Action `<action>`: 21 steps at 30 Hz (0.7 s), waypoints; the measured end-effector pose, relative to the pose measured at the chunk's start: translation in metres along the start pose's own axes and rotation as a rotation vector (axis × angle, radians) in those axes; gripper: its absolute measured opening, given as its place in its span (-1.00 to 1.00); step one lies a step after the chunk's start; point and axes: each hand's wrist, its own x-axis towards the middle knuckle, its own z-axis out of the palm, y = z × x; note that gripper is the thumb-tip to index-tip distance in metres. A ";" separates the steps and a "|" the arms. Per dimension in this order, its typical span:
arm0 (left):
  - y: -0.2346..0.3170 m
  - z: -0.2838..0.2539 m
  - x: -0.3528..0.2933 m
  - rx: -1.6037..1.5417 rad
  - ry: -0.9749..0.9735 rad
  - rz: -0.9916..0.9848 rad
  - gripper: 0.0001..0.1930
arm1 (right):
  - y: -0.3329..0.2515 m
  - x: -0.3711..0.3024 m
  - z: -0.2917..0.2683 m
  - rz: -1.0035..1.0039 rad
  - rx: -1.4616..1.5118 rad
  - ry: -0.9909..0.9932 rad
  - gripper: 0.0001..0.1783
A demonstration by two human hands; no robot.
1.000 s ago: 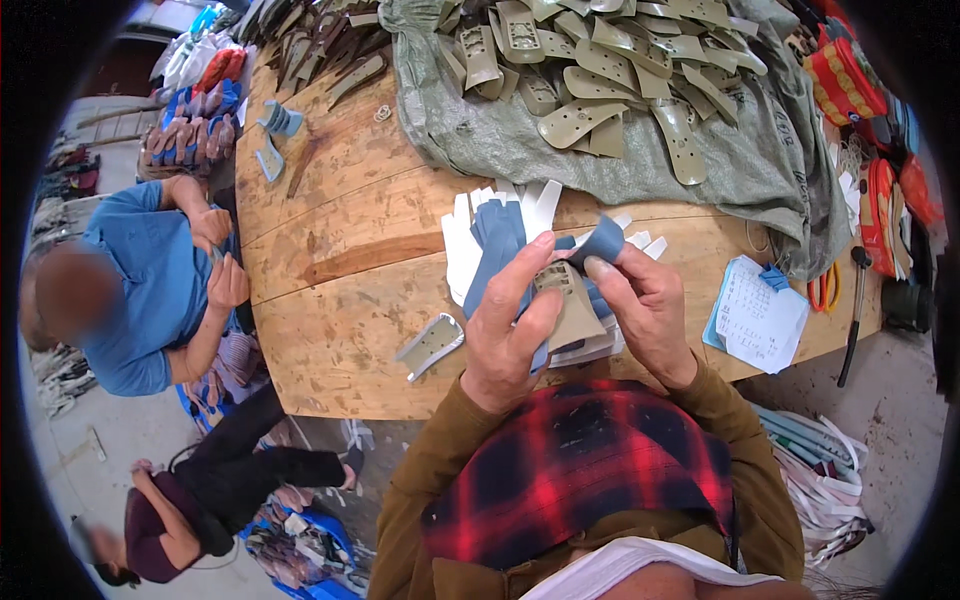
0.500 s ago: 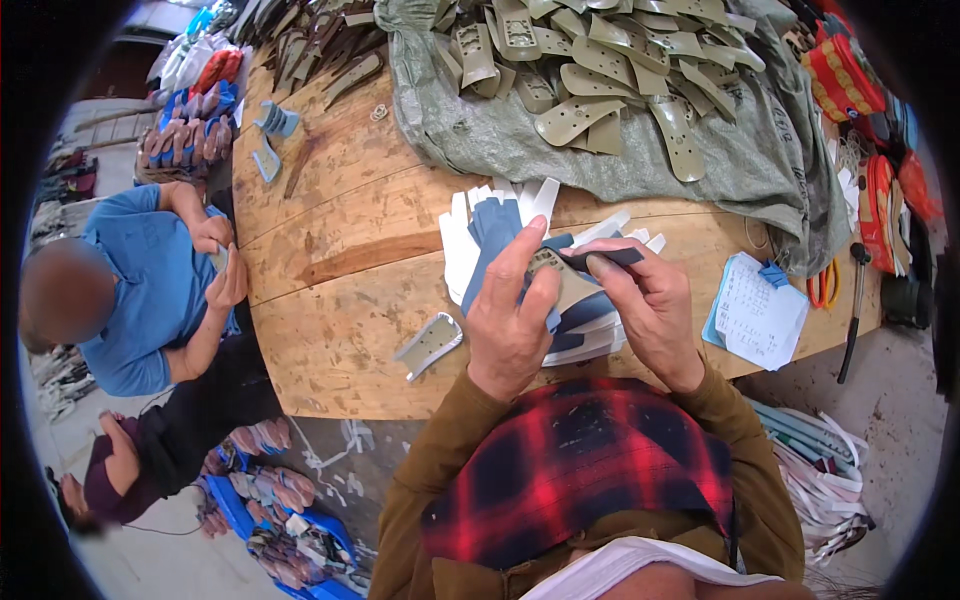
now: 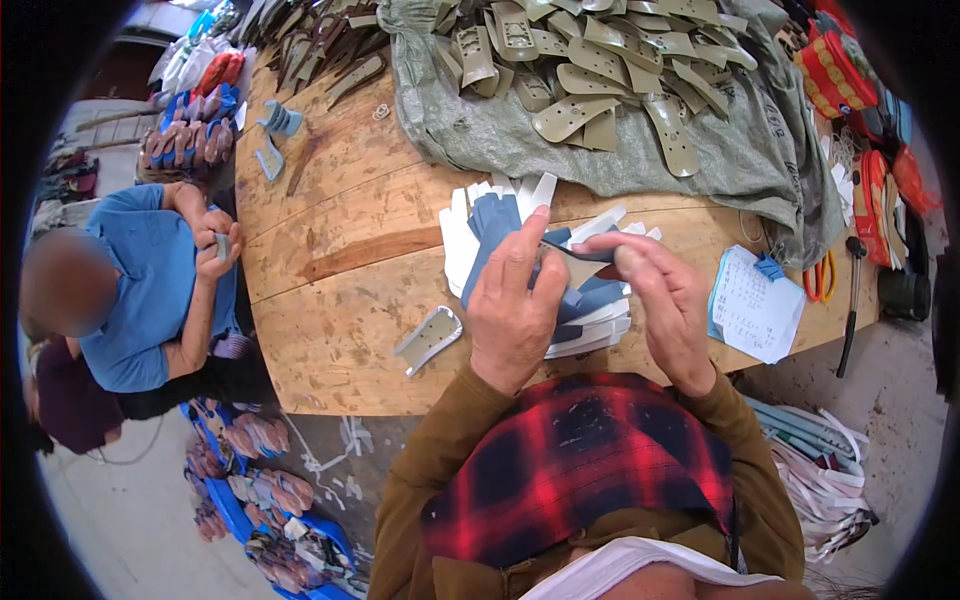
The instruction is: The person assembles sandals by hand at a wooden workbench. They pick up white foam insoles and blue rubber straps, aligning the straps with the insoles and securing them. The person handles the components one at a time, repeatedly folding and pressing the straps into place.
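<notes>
My left hand grips an olive plastic plate, mostly hidden behind its fingers. The right hand pinches a dark blue strip between thumb and fingers, along the plate's far edge. Beneath both hands lie stacked blue pieces and white pieces, fanned out on the wooden table. To the left of my left hand rests a single olive plate with a white edging.
Many olive plates are heaped on a grey-green sheet at the back. A written paper and orange-handled scissors lie right. Another person in a blue shirt works at the left edge. Blue-edged bundles sit below left.
My right hand has shifted slightly, and the dark blue strip now lies farther along the plate's edge. The co-worker's hands have changed position, and a person behind them has moved.
</notes>
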 end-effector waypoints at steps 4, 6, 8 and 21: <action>-0.006 -0.004 0.000 -0.053 -0.023 -0.049 -0.67 | -0.009 0.001 -0.006 -0.031 0.124 0.115 -0.68; -0.003 -0.003 -0.003 -0.287 -0.046 -0.202 -0.72 | 0.005 0.010 -0.011 -0.105 0.122 0.175 -0.67; 0.001 -0.009 -0.002 -0.534 -0.105 -0.375 -0.76 | 0.022 0.017 -0.021 -0.025 0.066 -0.029 -0.73; -0.003 -0.045 -0.008 -0.886 -0.418 -0.702 -0.71 | 0.024 0.047 -0.023 0.061 0.263 0.005 -0.84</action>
